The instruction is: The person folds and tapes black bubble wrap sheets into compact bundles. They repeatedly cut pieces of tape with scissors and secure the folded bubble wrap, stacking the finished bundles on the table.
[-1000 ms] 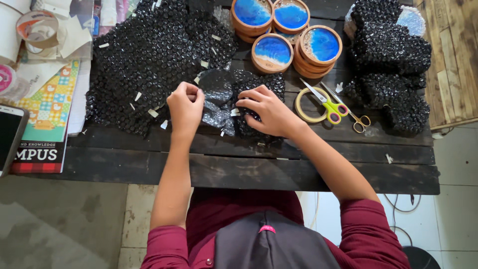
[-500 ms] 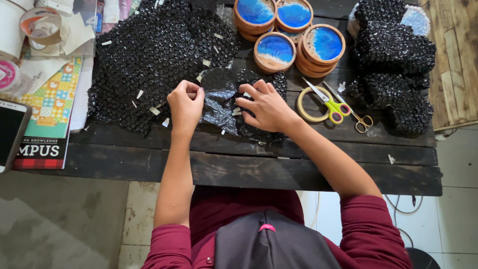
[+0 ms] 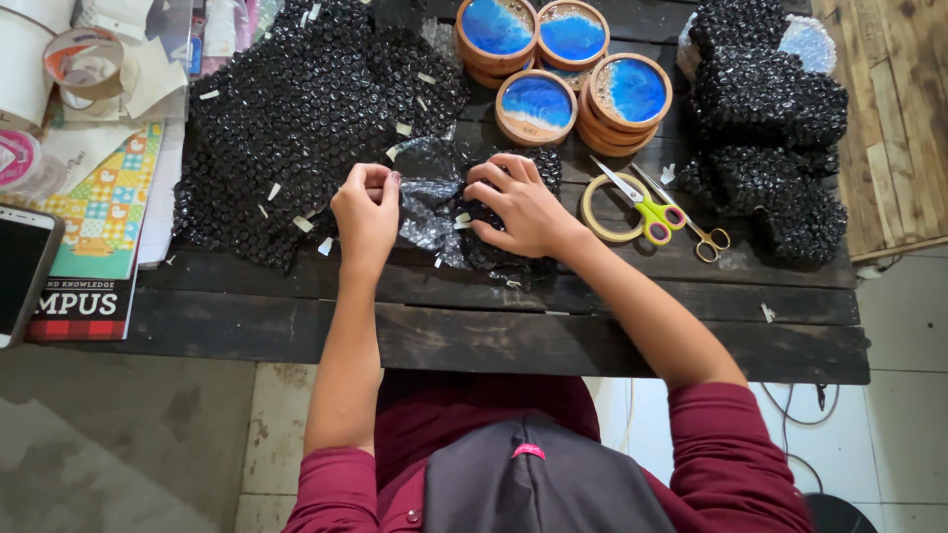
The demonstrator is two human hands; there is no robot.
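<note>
A small parcel wrapped in black bubble wrap (image 3: pixel 434 202) lies on the dark wooden table (image 3: pixel 612 331) between my hands. My left hand (image 3: pixel 365 212) pinches the wrap's left flap with closed fingers. My right hand (image 3: pixel 518 202) presses down on the parcel's right side, fingers spread over it. A big sheet of black bubble wrap (image 3: pixel 296 118) with bits of tape on it spreads behind my left hand. Several round wooden coasters with blue resin tops (image 3: pixel 568 69) stand in stacks beyond the parcel.
A tape roll (image 3: pixel 597 207) and two pairs of scissors, one green-handled (image 3: pixel 647 207), lie right of my right hand. Wrapped black bundles (image 3: pixel 765 128) pile at the far right. A book (image 3: pixel 89 257), a phone (image 3: pixel 25 266), papers and another tape roll (image 3: pixel 84 59) sit at the left.
My hands have barely shifted; the left fingers have curled tighter on the flap and the right hand stays pressed on the parcel.
</note>
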